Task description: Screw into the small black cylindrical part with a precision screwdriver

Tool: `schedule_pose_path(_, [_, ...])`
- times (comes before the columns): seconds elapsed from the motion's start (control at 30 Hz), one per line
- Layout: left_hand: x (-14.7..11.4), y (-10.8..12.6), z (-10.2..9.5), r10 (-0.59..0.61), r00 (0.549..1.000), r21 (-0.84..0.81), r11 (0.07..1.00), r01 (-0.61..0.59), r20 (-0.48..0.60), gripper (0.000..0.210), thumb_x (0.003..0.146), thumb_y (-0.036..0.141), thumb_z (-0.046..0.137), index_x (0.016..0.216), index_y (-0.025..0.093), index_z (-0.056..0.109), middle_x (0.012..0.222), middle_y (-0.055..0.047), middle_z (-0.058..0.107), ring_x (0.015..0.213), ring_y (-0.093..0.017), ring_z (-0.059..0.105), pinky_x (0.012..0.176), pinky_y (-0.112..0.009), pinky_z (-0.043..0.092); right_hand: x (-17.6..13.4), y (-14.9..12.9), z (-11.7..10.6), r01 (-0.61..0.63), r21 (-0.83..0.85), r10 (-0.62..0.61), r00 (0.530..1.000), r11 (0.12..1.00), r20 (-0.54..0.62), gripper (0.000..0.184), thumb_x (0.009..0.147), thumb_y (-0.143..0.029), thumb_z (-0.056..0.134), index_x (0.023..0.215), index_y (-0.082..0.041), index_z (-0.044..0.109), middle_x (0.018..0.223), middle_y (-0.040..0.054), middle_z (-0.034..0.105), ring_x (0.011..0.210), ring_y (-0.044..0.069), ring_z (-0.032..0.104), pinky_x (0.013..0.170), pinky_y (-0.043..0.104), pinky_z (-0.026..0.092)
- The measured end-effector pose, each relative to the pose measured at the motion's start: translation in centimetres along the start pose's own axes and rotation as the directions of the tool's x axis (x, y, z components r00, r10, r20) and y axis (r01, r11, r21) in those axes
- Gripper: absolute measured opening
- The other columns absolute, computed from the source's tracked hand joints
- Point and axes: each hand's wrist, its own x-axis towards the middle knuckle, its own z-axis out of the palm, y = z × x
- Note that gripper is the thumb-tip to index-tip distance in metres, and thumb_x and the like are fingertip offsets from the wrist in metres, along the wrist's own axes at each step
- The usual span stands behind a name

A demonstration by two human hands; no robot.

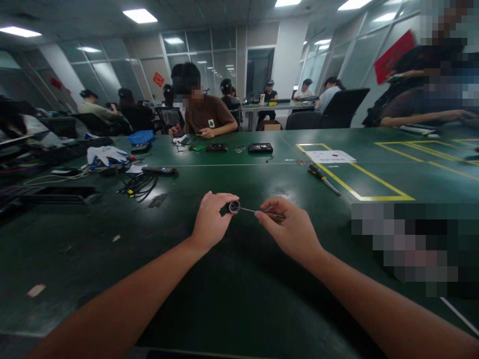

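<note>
My left hand (pixel 214 217) is closed around a small dark cylindrical part (pixel 234 207), its round end with a light rim turned toward me. In my right hand (pixel 290 224) is a thin screwdriver (pixel 275 216), held between thumb and fingers by its brownish handle. Its slim metal shaft points left and reaches the edge of the round end; whether the tip is inside cannot be made out. Both hands are above the dark green table (pixel 239 299). Most of the cylinder's body is hidden by my left fingers.
A larger black-and-yellow screwdriver (pixel 324 179) lies right, near a white sheet (pixel 331 156) and yellow tape lines. Coiled black cable (pixel 140 184), a pen-like black tool (pixel 160 170) and white gloves (pixel 107 155) are left. Across the table a person (pixel 209 114) works behind two black devices (pixel 260 148).
</note>
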Motion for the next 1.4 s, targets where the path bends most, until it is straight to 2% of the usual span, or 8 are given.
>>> schedule_pose_path(0.47, [-0.1,-0.1,0.1,-0.003,1.000,-0.004,1.000,0.003,0.014,0.030,0.084,0.010,0.075,0.110,0.026,0.072,0.116,-0.003,0.077,0.112,-0.024,0.070,0.117,-0.059,0.037,-0.1,-0.1,-0.2,0.056,-0.116,-0.052,0.998,0.992,0.030,0.013,0.091,-0.036,0.069,0.086,-0.025,0.063,0.078,0.0022,0.072,0.072,0.022,0.070,0.067,0.035,0.051])
schedule_pose_path(0.63, [-0.2,-0.4,0.4,-0.035,0.998,-0.011,0.999,0.036,0.044,0.032,0.083,0.011,0.076,0.110,0.027,0.072,0.117,-0.003,0.076,0.112,-0.025,0.070,0.117,-0.060,0.035,-0.5,0.4,-0.1,0.111,0.073,-0.119,0.987,0.991,0.110,0.018,0.099,-0.039,0.060,0.108,-0.025,0.068,0.092,0.0044,0.077,0.083,0.022,0.074,0.075,0.036,0.055])
schedule_pose_path(0.73, [-0.2,-0.3,0.4,-0.042,0.998,-0.020,0.999,0.043,0.047,0.032,0.082,0.012,0.078,0.110,0.026,0.072,0.116,-0.003,0.077,0.111,-0.025,0.070,0.118,-0.060,0.035,-0.5,0.4,-0.2,0.220,0.004,-0.220,0.973,0.975,0.074,0.022,0.101,-0.036,0.057,0.114,-0.025,0.070,0.101,0.0063,0.079,0.093,0.024,0.075,0.084,0.038,0.057])
schedule_pose_path(0.9, [-0.2,0.1,0.3,-0.046,0.998,-0.021,0.999,0.047,0.050,0.033,0.081,0.012,0.080,0.110,0.026,0.073,0.114,-0.004,0.077,0.110,-0.025,0.070,0.115,-0.058,0.040,-0.5,-0.2,-0.3,0.379,-0.140,-0.372,0.925,0.915,0.075,0.020,0.099,-0.028,0.056,0.109,-0.021,0.072,0.098,0.0076,0.078,0.085,0.021,0.073,0.079,0.036,0.057])
schedule_pose_path(0.97, [-0.3,0.0,0.3,-0.030,0.998,-0.036,0.999,0.032,0.052,0.033,0.081,0.011,0.080,0.109,0.026,0.073,0.113,-0.003,0.077,0.109,-0.024,0.071,0.117,-0.059,0.039,-0.4,-0.2,-0.2,0.300,-0.086,-0.297,0.954,0.950,0.046,0.020,0.099,-0.031,0.056,0.107,-0.021,0.072,0.091,0.0064,0.077,0.080,0.021,0.073,0.077,0.035,0.056])
schedule_pose_path(1.07, [-0.3,0.0,0.3,-0.001,0.999,-0.060,0.998,0.004,0.048,0.031,0.081,0.010,0.079,0.108,0.026,0.073,0.113,-0.002,0.078,0.110,-0.023,0.071,0.119,-0.058,0.037,0.2,0.4,0.0,0.066,0.178,-0.064,0.998,0.982,-0.016,0.025,0.099,-0.040,0.057,0.103,-0.019,0.071,0.079,0.0045,0.073,0.073,0.020,0.071,0.072,0.035,0.056])
schedule_pose_path(1.2, [-0.3,-0.1,0.3,0.022,0.999,-0.065,0.998,-0.020,0.030,0.031,0.081,0.010,0.078,0.108,0.025,0.073,0.114,-0.002,0.078,0.108,-0.022,0.072,0.119,-0.056,0.039,1.1,1.4,0.5,-0.117,0.532,0.132,0.991,0.839,0.008,0.030,0.091,-0.048,0.068,0.095,-0.018,0.070,0.076,0.0020,0.069,0.068,0.017,0.067,0.068,0.034,0.056])
schedule_pose_path(1.4, [-0.1,-0.2,0.1,0.023,1.000,-0.046,0.999,-0.022,0.012,0.030,0.082,0.008,0.077,0.106,0.024,0.073,0.113,-0.002,0.078,0.108,-0.022,0.072,0.119,-0.057,0.039,1.3,1.4,0.6,-0.274,0.703,0.273,0.955,0.656,0.118,0.029,0.084,-0.044,0.076,0.093,-0.017,0.071,0.077,0.0021,0.068,0.069,0.016,0.065,0.070,0.033,0.056])
